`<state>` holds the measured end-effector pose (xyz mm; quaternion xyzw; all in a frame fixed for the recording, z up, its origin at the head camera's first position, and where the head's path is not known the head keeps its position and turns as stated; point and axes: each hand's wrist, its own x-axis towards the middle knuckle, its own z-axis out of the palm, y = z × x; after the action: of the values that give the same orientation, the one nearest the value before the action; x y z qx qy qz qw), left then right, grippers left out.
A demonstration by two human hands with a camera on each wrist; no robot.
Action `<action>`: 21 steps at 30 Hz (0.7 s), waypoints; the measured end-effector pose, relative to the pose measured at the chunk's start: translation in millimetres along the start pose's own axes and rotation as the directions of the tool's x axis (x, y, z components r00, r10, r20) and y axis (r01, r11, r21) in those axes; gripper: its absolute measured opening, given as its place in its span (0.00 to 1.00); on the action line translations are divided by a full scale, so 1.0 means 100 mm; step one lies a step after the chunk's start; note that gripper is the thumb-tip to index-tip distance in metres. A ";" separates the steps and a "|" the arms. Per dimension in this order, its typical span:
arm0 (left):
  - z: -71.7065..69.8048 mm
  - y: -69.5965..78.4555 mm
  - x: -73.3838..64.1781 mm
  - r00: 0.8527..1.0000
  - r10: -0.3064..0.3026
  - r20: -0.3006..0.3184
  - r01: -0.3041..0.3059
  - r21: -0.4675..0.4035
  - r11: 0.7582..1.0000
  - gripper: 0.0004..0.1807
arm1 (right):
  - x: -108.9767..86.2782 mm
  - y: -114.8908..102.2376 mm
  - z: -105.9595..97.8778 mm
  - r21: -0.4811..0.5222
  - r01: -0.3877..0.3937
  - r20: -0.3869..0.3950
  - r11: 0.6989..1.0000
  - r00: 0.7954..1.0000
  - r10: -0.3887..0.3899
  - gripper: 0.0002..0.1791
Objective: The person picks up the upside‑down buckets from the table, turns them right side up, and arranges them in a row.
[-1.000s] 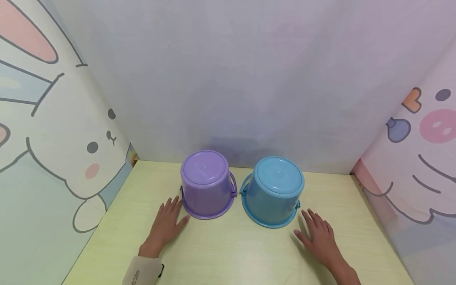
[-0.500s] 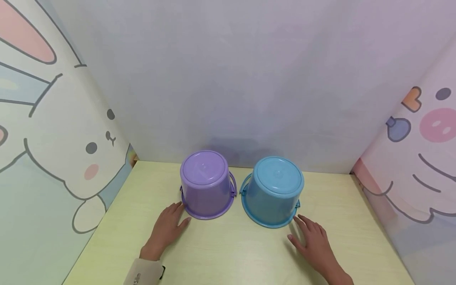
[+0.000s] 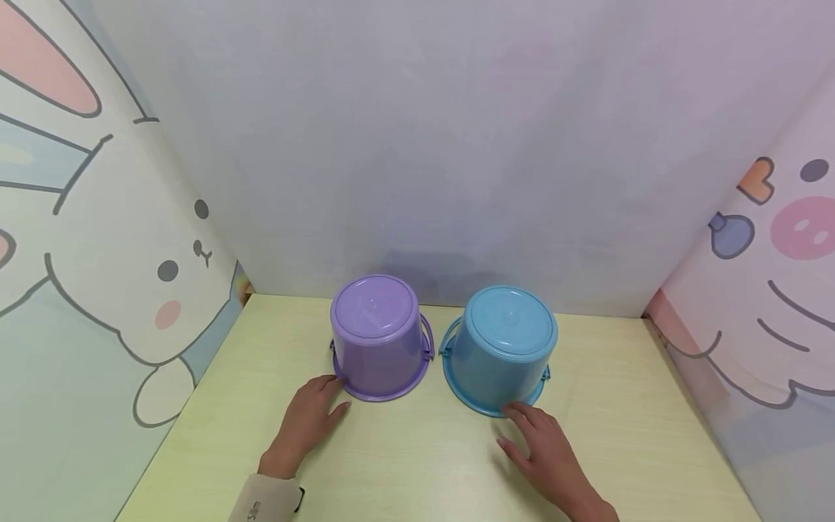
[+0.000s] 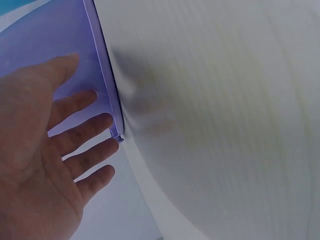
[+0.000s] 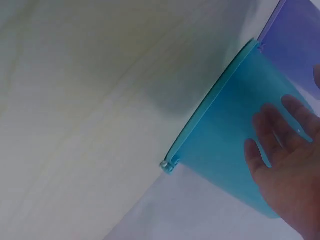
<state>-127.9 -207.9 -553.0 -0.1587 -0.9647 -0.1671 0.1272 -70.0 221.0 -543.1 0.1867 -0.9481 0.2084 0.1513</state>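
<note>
Two plastic buckets stand upside down, side by side near the back of the table. On the left is the purple bucket (image 3: 378, 355), and on the right the blue bucket (image 3: 499, 366); each has its handle hanging at the side. My left hand (image 3: 306, 418) is at the front left of the purple bucket, its fingertips by the rim, fingers loosely spread in the left wrist view. In front of the blue bucket is my right hand (image 3: 544, 453), its fingertips overlapping the near rim. Whether either hand touches its bucket I cannot tell. Neither hand holds anything.
The pale wooden table (image 3: 417, 471) runs back to a plain cloth wall (image 3: 417, 145) just behind the buckets. Side panels carry a cartoon rabbit (image 3: 130, 268) on the left and a cartoon pig (image 3: 783, 290) on the right.
My right hand has moved left, from beside the blue bucket to in front of its near rim. My left hand has shifted only slightly toward me, its fingers bending more. Both buckets stay put.
</note>
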 end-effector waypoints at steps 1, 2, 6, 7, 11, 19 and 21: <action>0.01 0.00 0.00 1.000 0.002 0.001 -0.002 -0.002 1.000 0.25 | 0.01 -0.03 0.01 0.004 0.009 0.002 1.000 1.000 -0.009 0.25; 0.01 0.00 0.00 1.000 0.005 0.002 -0.005 0.000 1.000 0.24 | 0.02 -0.05 0.03 0.009 0.018 0.006 1.000 1.000 -0.018 0.24; 0.03 0.00 0.00 1.000 0.018 0.008 -0.018 -0.005 1.000 0.24 | 0.06 -0.15 0.10 0.039 0.060 0.020 0.997 0.998 -0.061 0.25; 0.03 0.00 0.00 1.000 0.021 0.009 -0.021 -0.006 1.000 0.24 | 0.08 -0.17 0.11 0.043 0.074 0.022 0.996 0.997 -0.075 0.25; 0.03 0.00 -0.01 0.999 0.033 0.005 -0.033 -0.010 0.999 0.24 | 0.15 -0.26 0.19 0.084 0.130 0.026 0.988 0.991 -0.132 0.26; 0.07 0.01 0.00 0.996 0.083 -0.013 -0.083 -0.006 0.997 0.21 | 0.31 -0.41 0.37 0.112 0.197 0.062 0.974 0.977 -0.204 0.26; 0.08 0.01 0.00 0.996 0.092 -0.009 -0.091 0.010 0.996 0.21 | 0.35 -0.45 0.41 0.117 0.200 0.082 0.973 0.974 -0.210 0.26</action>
<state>-128.8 -204.0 -559.8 -0.2013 -0.9567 -0.1570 0.1399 -90.9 154.3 -550.6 0.3010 -0.9171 0.2335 0.1171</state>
